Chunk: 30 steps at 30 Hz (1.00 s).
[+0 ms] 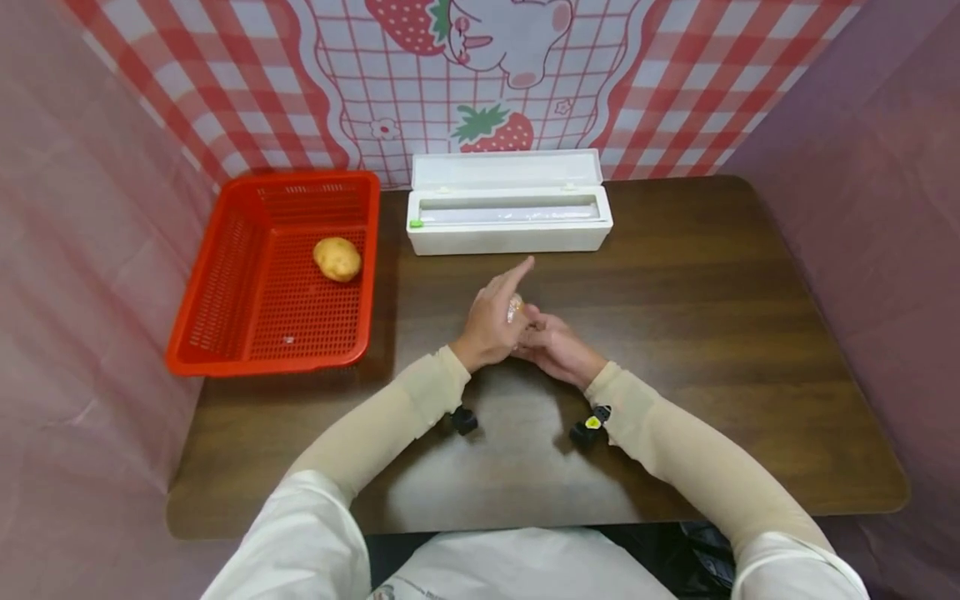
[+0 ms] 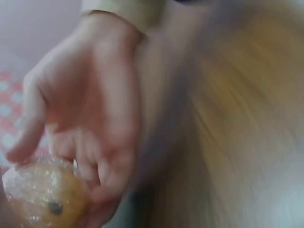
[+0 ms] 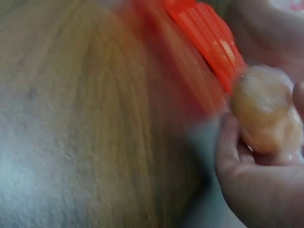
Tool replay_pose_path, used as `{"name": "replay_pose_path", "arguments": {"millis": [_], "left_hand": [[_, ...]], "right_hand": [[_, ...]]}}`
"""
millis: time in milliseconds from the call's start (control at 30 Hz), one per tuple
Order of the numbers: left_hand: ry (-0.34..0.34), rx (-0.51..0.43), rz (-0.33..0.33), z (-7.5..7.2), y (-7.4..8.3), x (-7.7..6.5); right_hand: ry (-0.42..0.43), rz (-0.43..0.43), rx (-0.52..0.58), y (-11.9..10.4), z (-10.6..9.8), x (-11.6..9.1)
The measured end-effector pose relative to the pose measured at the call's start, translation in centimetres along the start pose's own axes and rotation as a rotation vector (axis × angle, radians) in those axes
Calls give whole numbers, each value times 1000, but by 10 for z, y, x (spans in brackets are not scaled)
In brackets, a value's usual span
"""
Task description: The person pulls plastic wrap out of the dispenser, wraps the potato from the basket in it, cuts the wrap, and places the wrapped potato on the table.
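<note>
Between my two hands is a potato wrapped in shiny clear plastic film; in the left wrist view this potato shows a dark spot under the film. My right hand is turned palm up and holds it, fingers and thumb around it; in the right wrist view the wrapped potato sits in its grasp. My left hand is against the potato's near side, fingers straight and pointing forward. From above, the left hand hides much of the potato.
At the left on the wooden table stands a red plastic basket with a bare potato in it. Beyond my hands is a white cling film box, lid raised, a film roll inside. A checked cloth hangs behind.
</note>
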<state>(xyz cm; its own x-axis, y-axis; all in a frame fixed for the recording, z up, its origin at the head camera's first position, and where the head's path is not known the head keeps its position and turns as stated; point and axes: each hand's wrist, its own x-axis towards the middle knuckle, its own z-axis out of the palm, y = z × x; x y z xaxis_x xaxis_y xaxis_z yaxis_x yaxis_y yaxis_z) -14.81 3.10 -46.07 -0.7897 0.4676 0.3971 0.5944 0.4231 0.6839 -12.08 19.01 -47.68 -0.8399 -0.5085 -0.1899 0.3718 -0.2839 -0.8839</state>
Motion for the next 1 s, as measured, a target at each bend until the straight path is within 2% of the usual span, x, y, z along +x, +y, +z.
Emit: {"name": "replay_pose_path", "arguments": {"millis": [33,100,200,300,400,433,567,667,700,833,933,1000], "left_hand": [[91,-112,13,1,-1,1],[257,-277,41,5,-3,1],[430,-402,67,8,-6,3],[534,-434,60,9,-7,2],[566,-422,24,0,0,-3],[567,-414,16,-5,4,-6],[486,-379,-62,-8,-3,-24],[392,-339,-170,-1,-21,-35],[362,-327,-211,0,-22,-38],[267,-281,-348,0,-26,-47],[210,-262,-416,-2,-27,-51],[129,-222,-450,-4,-28,-53]], "right_hand": [[19,-19,-18,0,2,1],[47,-51,-67,0,6,3],[75,-69,-107,-3,7,5],[110,-59,-101,-7,2,6],[150,-60,-75,-15,-9,4],[166,-64,-70,-18,-14,3],[231,-80,-49,-35,-42,-7],[279,-100,-19,-49,-63,-16],[294,-111,-3,-54,-70,-19],[332,-143,66,-69,-91,-28],[345,-160,108,-77,-102,-34],[347,-170,124,-82,-109,-37]]}}
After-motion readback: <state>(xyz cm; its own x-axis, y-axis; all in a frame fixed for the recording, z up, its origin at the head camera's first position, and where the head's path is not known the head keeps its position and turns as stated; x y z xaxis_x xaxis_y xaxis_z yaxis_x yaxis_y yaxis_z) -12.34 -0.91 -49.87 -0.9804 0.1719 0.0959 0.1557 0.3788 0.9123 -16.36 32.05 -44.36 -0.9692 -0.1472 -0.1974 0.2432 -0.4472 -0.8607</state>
